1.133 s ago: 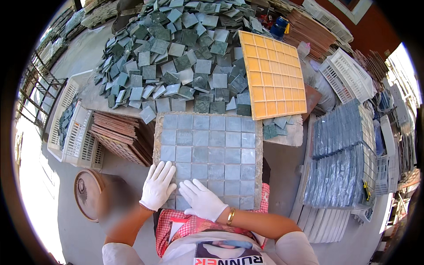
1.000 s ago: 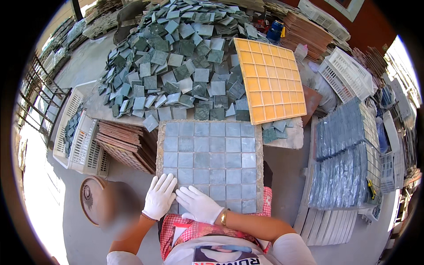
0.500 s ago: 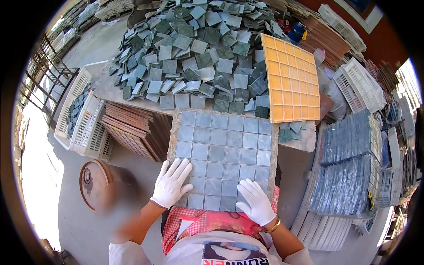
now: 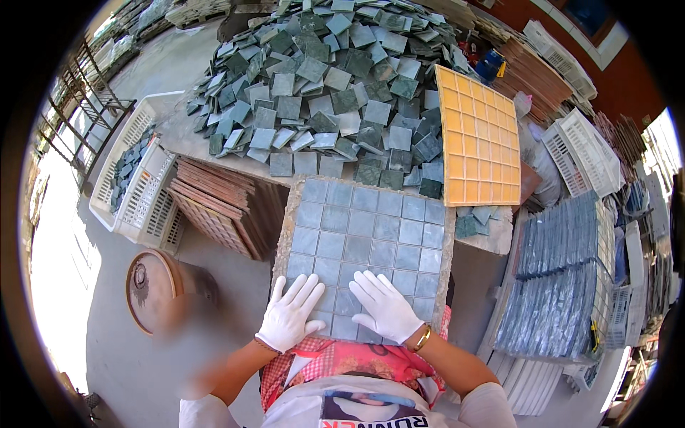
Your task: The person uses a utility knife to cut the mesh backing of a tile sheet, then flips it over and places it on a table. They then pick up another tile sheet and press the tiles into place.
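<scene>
A sheet of square blue-grey stone tiles (image 4: 357, 249), laid in a tight grid, lies flat on a rough-edged board (image 4: 287, 232) in front of me. My left hand (image 4: 291, 312), in a white glove, rests palm down on the tiles near the sheet's lower left, fingers stretched out. My right hand (image 4: 385, 305), gloved alike, lies flat on the lower middle of the sheet with its fingers spread. Neither hand grips anything. Some tiles beneath both hands are hidden.
Beyond the sheet rises a heap of loose green-grey tiles (image 4: 314, 93). A yellow grid tray (image 4: 481, 143) leans at its right. Left are a white crate (image 4: 146, 207), stacked brown trays (image 4: 221, 210) and a rusty drum (image 4: 153, 292). At right stand wrapped tile stacks (image 4: 549, 278).
My right hand has moved left from the sheet's lower right edge to its lower middle. My left hand has shifted slightly right and toward me, still flat.
</scene>
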Available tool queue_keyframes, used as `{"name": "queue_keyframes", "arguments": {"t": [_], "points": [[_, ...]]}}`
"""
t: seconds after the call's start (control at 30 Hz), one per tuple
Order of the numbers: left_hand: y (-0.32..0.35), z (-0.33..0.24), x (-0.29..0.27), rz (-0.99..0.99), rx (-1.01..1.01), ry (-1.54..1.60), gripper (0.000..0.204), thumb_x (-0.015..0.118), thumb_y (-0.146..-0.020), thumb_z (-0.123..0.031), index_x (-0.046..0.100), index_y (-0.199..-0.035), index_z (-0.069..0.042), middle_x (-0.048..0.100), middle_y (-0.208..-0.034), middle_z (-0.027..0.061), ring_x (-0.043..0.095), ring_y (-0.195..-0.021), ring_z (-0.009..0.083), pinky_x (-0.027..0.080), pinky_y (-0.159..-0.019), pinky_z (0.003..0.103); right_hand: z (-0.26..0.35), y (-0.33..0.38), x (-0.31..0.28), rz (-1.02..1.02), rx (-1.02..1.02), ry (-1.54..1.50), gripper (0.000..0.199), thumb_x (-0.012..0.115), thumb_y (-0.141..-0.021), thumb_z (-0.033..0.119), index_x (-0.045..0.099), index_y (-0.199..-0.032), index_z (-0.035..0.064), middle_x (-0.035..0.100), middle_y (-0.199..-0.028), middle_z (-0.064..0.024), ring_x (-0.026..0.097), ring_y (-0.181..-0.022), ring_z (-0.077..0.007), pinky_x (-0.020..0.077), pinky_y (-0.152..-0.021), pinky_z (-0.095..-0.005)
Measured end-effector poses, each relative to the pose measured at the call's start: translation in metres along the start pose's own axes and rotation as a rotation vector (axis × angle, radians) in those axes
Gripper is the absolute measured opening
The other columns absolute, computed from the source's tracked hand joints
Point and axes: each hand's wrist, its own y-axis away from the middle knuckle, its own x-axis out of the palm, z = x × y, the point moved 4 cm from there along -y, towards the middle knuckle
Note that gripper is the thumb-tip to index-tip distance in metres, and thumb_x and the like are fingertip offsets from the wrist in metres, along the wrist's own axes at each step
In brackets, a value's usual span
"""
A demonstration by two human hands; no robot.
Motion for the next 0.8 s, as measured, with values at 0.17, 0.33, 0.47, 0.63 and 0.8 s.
{"name": "queue_keyframes", "arguments": {"t": [0.17,0.33,0.47,0.63,0.8], "points": [[-0.004,-0.029,0.000,0.013,0.099,0.185,0.089,0.066,-0.071,-0.055,0.042,-0.139,-0.003,0.043,-0.143,0.0148,0.039,-0.133,0.0293,0.023,-0.110,0.055,0.016,-0.005,0.014,0.059,0.064,0.050,0.075,0.067,-0.079,0.043,0.041,-0.139,0.0074,0.038,-0.143,-0.0181,0.032,-0.135,-0.0340,0.0249,-0.110,-0.0516],[-0.012,-0.027,0.001,0.030,0.099,0.115,0.095,0.066,-0.067,-0.060,0.043,-0.138,-0.002,0.042,-0.144,0.0153,0.038,-0.134,0.0302,0.022,-0.110,0.057,0.000,-0.007,0.012,-0.012,0.127,0.038,0.075,0.067,-0.079,0.045,0.041,-0.141,0.0108,0.034,-0.146,-0.0211,0.031,-0.135,-0.0399,0.0242,-0.110,-0.0550],[-0.021,-0.047,0.001,0.027,0.186,0.148,0.093,0.064,-0.068,-0.062,0.043,-0.138,-0.005,0.042,-0.144,0.0135,0.038,-0.134,0.0292,0.022,-0.110,0.057,-0.038,0.013,-0.019,-0.268,0.272,-0.139,0.080,0.066,-0.081,0.046,0.036,-0.143,0.0064,0.028,-0.149,-0.0249,0.026,-0.138,-0.0436,0.0226,-0.112,-0.0513],[-0.032,-0.059,0.008,0.024,0.197,0.156,0.088,0.065,-0.070,-0.058,0.043,-0.138,-0.006,0.043,-0.143,0.0123,0.039,-0.133,0.0279,0.022,-0.109,0.058,-0.025,0.034,-0.021,-0.023,0.246,0.053,0.088,0.069,-0.076,0.052,0.036,-0.143,0.0060,0.027,-0.150,-0.0242,0.025,-0.138,-0.0442,0.0215,-0.111,-0.0566],[-0.034,-0.061,0.009,0.022,0.119,0.144,0.099,0.071,-0.063,-0.059,0.042,-0.137,0.001,0.041,-0.143,0.0202,0.037,-0.133,0.0350,0.020,-0.108,0.061,-0.024,0.022,-0.004,0.046,0.202,0.131,0.089,0.070,-0.072,0.053,0.038,-0.143,0.0094,0.031,-0.148,-0.0202,0.024,-0.139,-0.0406,0.0217,-0.111,-0.0575]]}}
